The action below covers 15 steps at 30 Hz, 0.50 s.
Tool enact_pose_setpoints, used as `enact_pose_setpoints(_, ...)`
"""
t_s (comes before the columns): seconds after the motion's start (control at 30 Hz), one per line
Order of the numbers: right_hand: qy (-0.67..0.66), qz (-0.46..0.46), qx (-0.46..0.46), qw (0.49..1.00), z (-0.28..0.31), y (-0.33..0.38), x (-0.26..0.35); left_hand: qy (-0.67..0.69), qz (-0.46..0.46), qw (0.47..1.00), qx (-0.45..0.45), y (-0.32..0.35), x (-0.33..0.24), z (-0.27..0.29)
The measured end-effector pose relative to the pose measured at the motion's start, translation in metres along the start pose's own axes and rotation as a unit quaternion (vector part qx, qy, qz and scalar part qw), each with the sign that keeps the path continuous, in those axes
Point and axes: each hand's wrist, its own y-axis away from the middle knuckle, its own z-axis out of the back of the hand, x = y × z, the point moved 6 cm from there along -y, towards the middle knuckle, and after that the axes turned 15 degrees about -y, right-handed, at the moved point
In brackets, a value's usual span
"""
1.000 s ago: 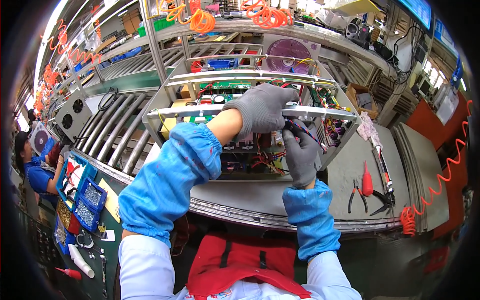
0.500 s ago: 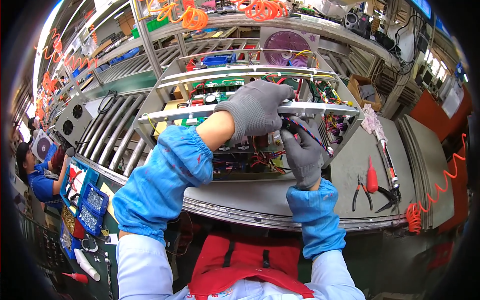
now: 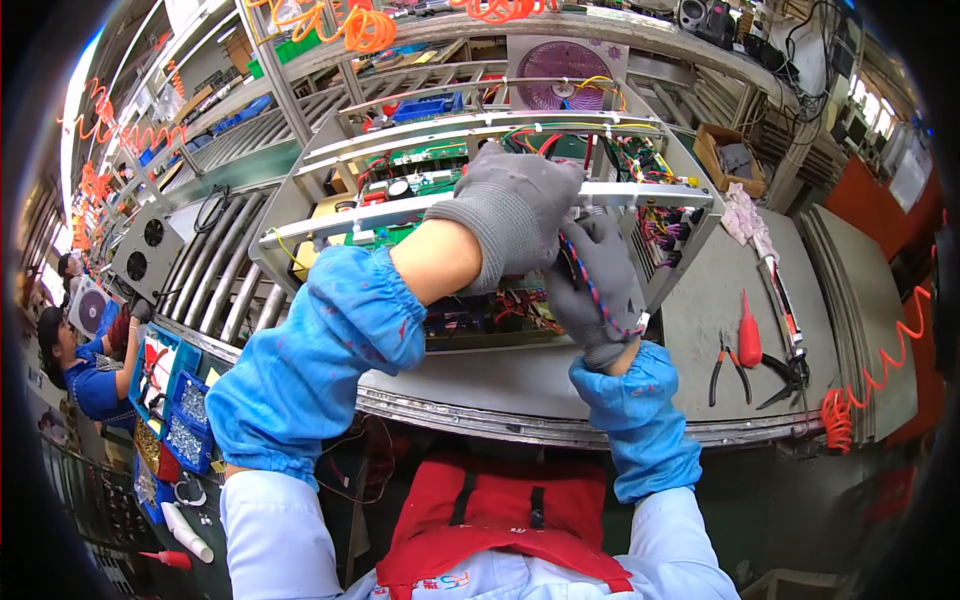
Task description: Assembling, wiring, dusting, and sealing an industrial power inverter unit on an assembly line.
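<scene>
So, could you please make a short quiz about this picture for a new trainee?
1. True or false: both hands wear grey gloves.
2. Which tool with a red handle lies on the grey bench to the right of the metal chassis?
A. hammer
B. screwdriver
C. paintbrush
3. Fill in: the right hand holds a bundle of ____ below the front rail.

Key
1. True: the left hand, lying over the rail, and the right hand are both gloved in grey.
2. B: the screwdriver lies beside the pliers.
3. Wires.
</scene>
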Motion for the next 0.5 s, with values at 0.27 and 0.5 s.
enact_pose_setpoints(0.27, -0.164, -0.044, -0.042, 0.985, 0.007, 0.002, -0.005, 0.134, -0.033, 0.990, -0.038, 0.011, 0.019, 0.003)
enact_pose_setpoints(0.5, 0.111, 0.144, 0.038, 0.982, 0.009, -0.002, 0.006, 0.161, -0.063, 0.985, -0.023, 0.009, 0.021, 0.003)
